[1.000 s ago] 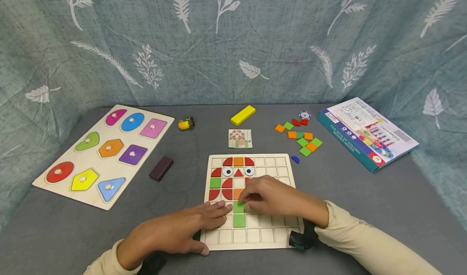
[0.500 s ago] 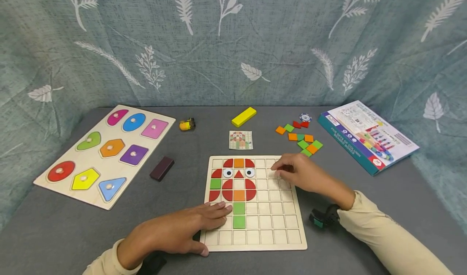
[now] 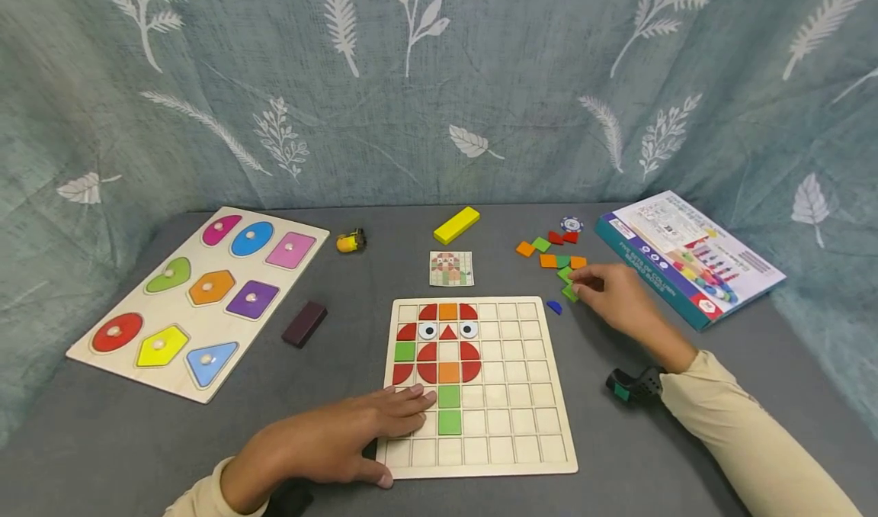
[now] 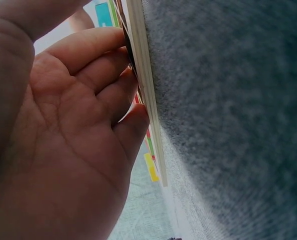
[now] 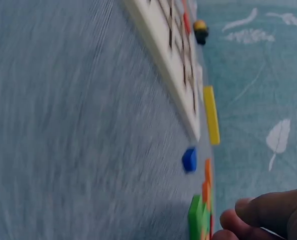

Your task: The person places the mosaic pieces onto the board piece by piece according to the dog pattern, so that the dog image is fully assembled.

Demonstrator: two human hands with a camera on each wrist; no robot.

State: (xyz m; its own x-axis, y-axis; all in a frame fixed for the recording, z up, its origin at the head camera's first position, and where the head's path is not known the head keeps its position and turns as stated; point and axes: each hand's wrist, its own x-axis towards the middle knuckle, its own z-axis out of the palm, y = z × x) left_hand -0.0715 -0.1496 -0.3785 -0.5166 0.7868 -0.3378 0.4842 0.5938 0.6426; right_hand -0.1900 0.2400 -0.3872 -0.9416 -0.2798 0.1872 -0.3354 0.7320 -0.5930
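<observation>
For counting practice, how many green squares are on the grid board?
3: one green square at far left, another below the lower orange square, a third below that. The left hand may hide more.

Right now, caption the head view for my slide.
Left hand resting on the wooden board, right hand at the loose coloured tiles.

Pale gridded board (image 3: 514,425) lying flat, coloured pieces (image 3: 449,422) in its cells, loose tiles (image 3: 548,261) off its far-right corner
</observation>
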